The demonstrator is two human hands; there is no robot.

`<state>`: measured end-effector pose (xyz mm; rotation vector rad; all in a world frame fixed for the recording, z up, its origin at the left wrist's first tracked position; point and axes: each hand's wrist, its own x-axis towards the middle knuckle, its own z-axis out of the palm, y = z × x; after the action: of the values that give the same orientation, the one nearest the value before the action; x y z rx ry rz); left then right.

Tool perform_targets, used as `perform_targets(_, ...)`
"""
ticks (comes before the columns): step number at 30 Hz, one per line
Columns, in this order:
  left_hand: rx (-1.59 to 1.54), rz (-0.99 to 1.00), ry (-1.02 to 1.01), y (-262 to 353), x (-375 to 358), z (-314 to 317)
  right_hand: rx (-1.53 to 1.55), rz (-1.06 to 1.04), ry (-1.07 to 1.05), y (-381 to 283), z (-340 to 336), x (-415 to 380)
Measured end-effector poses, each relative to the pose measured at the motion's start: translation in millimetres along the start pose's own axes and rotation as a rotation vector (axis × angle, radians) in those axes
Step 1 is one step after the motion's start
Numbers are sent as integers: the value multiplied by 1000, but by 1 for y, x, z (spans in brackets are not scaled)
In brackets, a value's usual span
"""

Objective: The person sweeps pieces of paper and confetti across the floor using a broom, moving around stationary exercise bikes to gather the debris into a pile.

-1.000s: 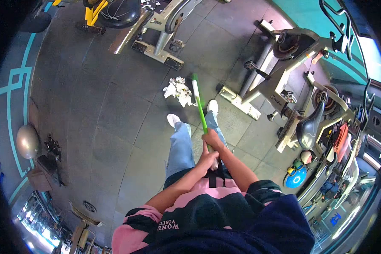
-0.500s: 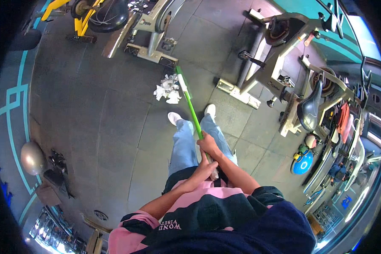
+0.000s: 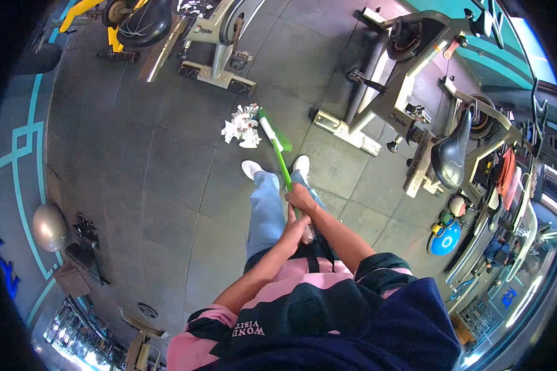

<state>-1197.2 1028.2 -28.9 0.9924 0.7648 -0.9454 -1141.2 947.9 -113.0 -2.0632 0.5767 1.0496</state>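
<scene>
Both hands hold a broom with a green handle (image 3: pixel 281 162). My right hand (image 3: pixel 301 198) is wrapped round the handle higher up, nearer the broom head. Just below it, closer to my waist, my left hand (image 3: pixel 297 227) grips the handle's end part. The broom's white head with green bristles (image 3: pixel 271 133) rests at the floor in front of my feet, bristles toward the right. Immediately left of the head lies a pile of crumpled white paper scraps (image 3: pixel 241 128). My white shoes (image 3: pixel 251 169) stand just behind the pile and broom.
An exercise bike (image 3: pixel 213 77) stands ahead, with more scraps (image 3: pixel 195 7) beyond it. Two more bikes are on the right, one with a black saddle (image 3: pixel 452 157). A silver exercise ball (image 3: pixel 49 227) sits at left; a blue balance dome (image 3: pixel 444 238) lies at right.
The broom head has come a little nearer my feet, and its bristles show more on the right. My hands have shifted slightly left and up, still on the handle.
</scene>
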Motion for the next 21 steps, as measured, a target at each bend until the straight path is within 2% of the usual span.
perform_targets(3,112,105,-3,-32,-8,23,-9,-15,-2,16,-20,-31)
perform_targets(5,171,122,12,-37,-13,37,-35,-101,39,29,-31,-39)
perform_targets(7,147,83,-122,-40,-8,40,-50,-69,56,37,-35,-35)
perform_targets(8,86,-21,-109,-23,-9,44,-70,-44,79,41,-34,-24)
perform_targets(11,-70,-49,-100,-13,25,33,-76,-35,94,42,-29,24)
perform_targets(12,-29,30,-53,-12,37,31,-58,-42,83,41,-25,38)
perform_targets(13,-30,29,-50,-9,42,30,-58,-42,80,36,-22,46)
perform_targets(14,-145,13,-59,-6,43,27,-118,-47,53,30,-16,52)
perform_targets(16,-314,-47,-88,-8,46,20,-198,-24,0,14,-10,46)
perform_targets(21,-311,-111,-92,-9,5,39,-309,-90,-30,22,-14,8)
